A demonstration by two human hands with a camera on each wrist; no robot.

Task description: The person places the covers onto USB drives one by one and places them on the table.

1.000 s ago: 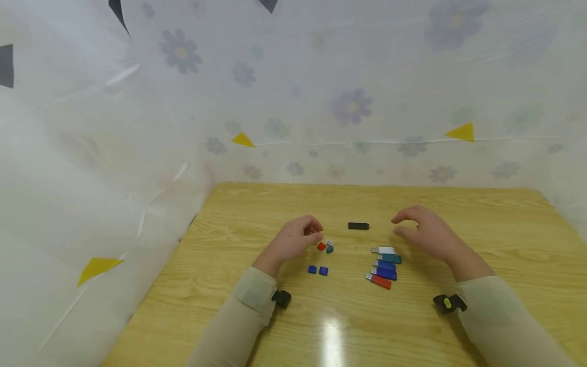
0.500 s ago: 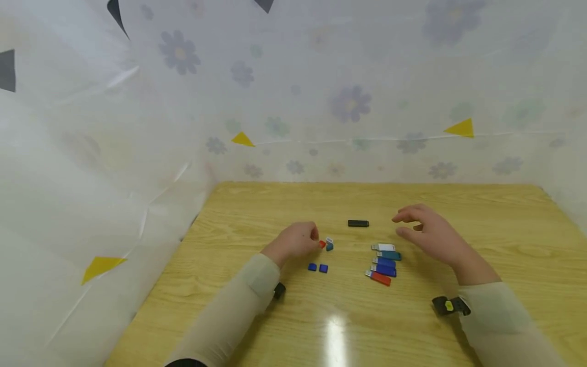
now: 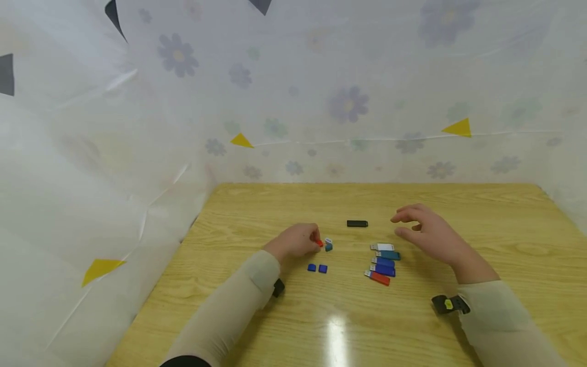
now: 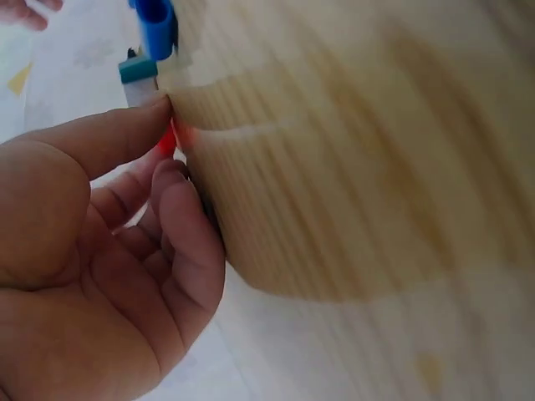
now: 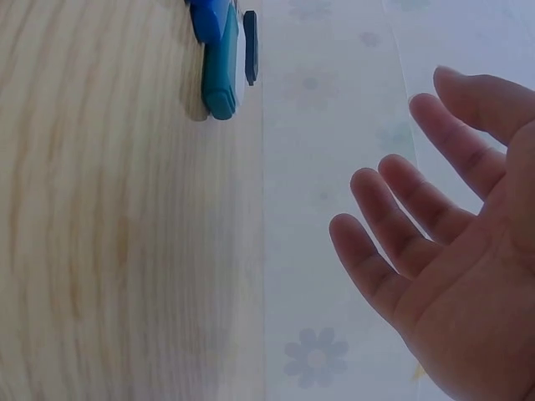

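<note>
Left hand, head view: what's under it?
Part of a red cap shows at the edge of the left hand; the rest is covered. The hand also hides the table directly beneath, so I can't tell whether anything else lies there.

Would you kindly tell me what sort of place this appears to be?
Probably a screened-off tabletop workspace, though its wider setting isn't shown: a wood-grain table backed by flower-patterned sheeting, with a column of USB sticks laid out on it.

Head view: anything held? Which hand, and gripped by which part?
The left hand pinches the small, blocky red plastic cap; the hand covers much of it, so which part is gripped can't be told. The right hand holds nothing.
</note>
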